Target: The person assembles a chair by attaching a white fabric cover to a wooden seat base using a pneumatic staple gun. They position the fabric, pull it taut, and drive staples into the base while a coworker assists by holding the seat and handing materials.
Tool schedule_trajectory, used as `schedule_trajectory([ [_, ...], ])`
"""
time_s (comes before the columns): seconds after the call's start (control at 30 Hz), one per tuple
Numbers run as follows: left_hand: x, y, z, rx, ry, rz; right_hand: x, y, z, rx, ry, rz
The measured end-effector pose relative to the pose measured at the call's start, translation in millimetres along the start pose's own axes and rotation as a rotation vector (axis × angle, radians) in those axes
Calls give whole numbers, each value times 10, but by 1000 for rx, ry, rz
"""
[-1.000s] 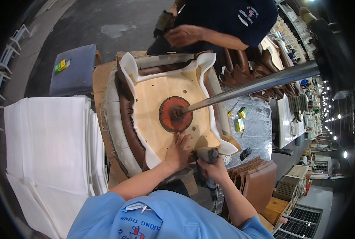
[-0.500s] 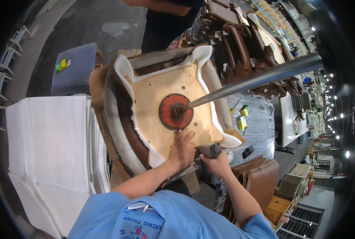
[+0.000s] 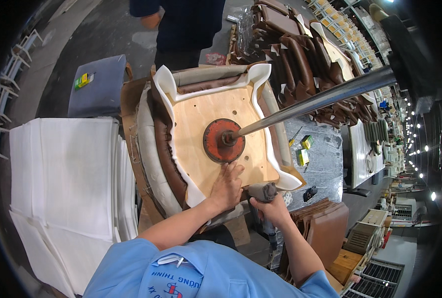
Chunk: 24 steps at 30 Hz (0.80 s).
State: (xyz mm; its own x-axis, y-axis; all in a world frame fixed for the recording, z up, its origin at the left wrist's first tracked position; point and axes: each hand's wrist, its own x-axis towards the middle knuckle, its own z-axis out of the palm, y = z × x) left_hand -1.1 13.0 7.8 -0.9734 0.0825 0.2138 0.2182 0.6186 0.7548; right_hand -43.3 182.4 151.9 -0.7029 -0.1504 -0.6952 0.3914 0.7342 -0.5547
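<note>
A plywood seat panel (image 3: 191, 119) lies underside up, edged with white foam (image 3: 164, 82) and a brown leather cover (image 3: 164, 149). A red round press disc (image 3: 213, 141) on a steel rod (image 3: 320, 102) bears down on its middle. My left hand (image 3: 226, 187) rests on the panel's near edge, fingers stretched toward the disc; its thumb is hard to see. Just right of it, my right hand (image 3: 273, 209) is wrapped round the handle of a grey staple gun (image 3: 261, 191), whose nose is at the near edge of the seat.
White foam sheets (image 3: 62, 164) are stacked at left, beside a blue-grey padded seat (image 3: 97, 84). Brown leather covers (image 3: 300, 64) pile up at far right. Small yellow-green boxes (image 3: 304, 157) lie on a plastic-wrapped table (image 3: 325, 174). Brown panels (image 3: 325, 223) stand near right. Another person (image 3: 186, 30) stands beyond.
The other person has shifted left, with an arm now hanging down. The view has moved slightly. My hands and the staple gun keep nearly the same place at the seat's near edge.
</note>
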Motion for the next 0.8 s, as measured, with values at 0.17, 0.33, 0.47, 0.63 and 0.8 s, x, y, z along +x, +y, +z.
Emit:
schedule_trajectory([
  [0.17,35,15,54,-27,60,-9,78,-2,40,-12,31,-18],
  [0.33,108,-49,-51,-46,-4,42,174,101,-3,-96,115,-153],
  [0.47,104,-100,-107,-96,10,50,170,-33,-70,-51,82,-29],
  [0.63,90,-78,-69,-108,58,30,115,74,-83,58,59,-18],
  [0.8,77,-69,-33,-102,105,17,16,14,-16,38,16,-22],
])
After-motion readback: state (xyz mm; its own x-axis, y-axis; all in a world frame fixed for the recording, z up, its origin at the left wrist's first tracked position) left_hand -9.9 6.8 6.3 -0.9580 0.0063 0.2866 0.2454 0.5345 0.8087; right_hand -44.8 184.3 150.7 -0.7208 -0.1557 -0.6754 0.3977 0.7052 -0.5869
